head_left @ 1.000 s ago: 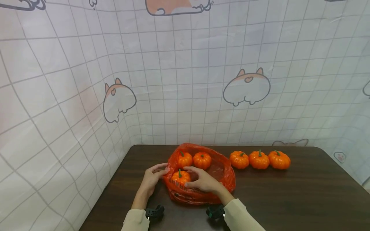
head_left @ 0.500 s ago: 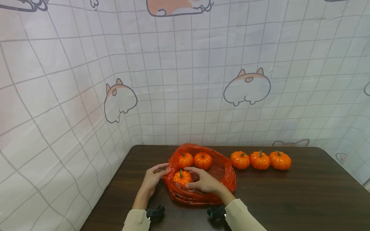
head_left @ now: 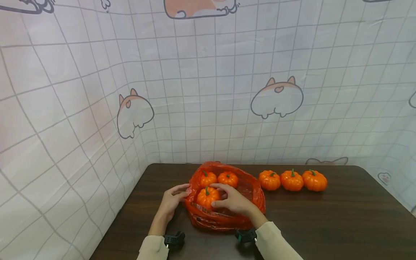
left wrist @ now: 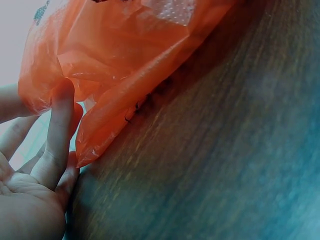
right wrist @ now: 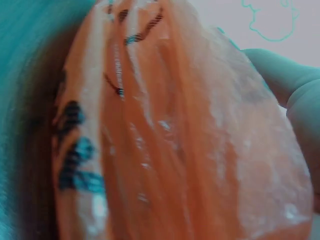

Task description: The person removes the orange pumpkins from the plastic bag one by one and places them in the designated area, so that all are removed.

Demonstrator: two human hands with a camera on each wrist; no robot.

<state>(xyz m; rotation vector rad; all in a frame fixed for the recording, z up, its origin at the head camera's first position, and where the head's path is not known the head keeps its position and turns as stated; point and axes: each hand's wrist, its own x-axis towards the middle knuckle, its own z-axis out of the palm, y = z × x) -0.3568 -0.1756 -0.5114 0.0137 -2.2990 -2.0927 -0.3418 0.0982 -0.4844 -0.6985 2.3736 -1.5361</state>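
Three small pumpkins inside an orange plastic bag (head_left: pixel 250 196) on the dark tabletop (head_left: pixel 325 224), left of centre. Nearest pumpkin (head_left: pixel 207 196) gripped by the right hand (head_left: pixel 235 202), fingers curled over its right side, thumb below. Other two bagged pumpkins (head_left: pixel 227 179) side by side just beyond, at the bag's far edge. Left hand (head_left: pixel 172 200) at the bag's left rim, fingertips pinching the plastic, clearest in the left wrist view. Three more pumpkins (head_left: pixel 291 180) lined up to the right, near the far edge, apart from the bag. Grid-patterned backdrop (head_left: pixel 208 90) with cartoon animals behind.
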